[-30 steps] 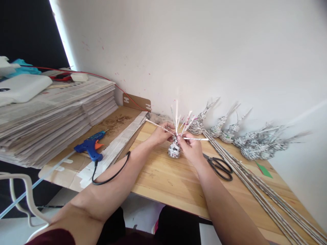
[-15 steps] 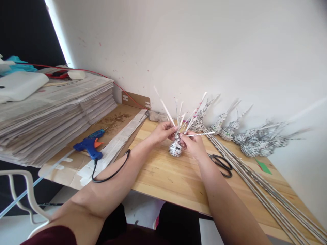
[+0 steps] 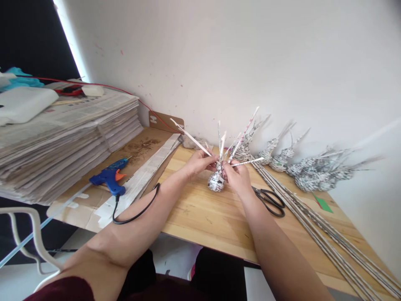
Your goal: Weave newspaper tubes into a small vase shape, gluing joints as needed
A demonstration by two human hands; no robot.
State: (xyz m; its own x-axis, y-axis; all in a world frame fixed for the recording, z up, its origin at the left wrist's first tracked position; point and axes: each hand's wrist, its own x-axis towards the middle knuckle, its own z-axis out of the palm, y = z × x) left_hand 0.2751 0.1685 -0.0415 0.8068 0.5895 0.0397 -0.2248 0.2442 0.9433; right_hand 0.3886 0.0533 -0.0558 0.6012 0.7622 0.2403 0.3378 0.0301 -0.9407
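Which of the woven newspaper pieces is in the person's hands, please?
The frontmost woven newspaper piece, between the left hand and right hand; the other pieces sit farther back, by the wall.

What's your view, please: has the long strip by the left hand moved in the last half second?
Yes, the strip swung left and down: its end overlaps the upright cardboard, no longer rising above.

white wall (image 3: 200,54), red specks (image 3: 122,52) | dark area (image 3: 28,33) left | slanted bright strip (image 3: 72,42) between | 1 wooden tabletop (image 3: 203,217)

Wooden table (image 3: 206,221), scissors (image 3: 263,194), paper rods (image 3: 288,196), woven shapes (image 3: 308,180)
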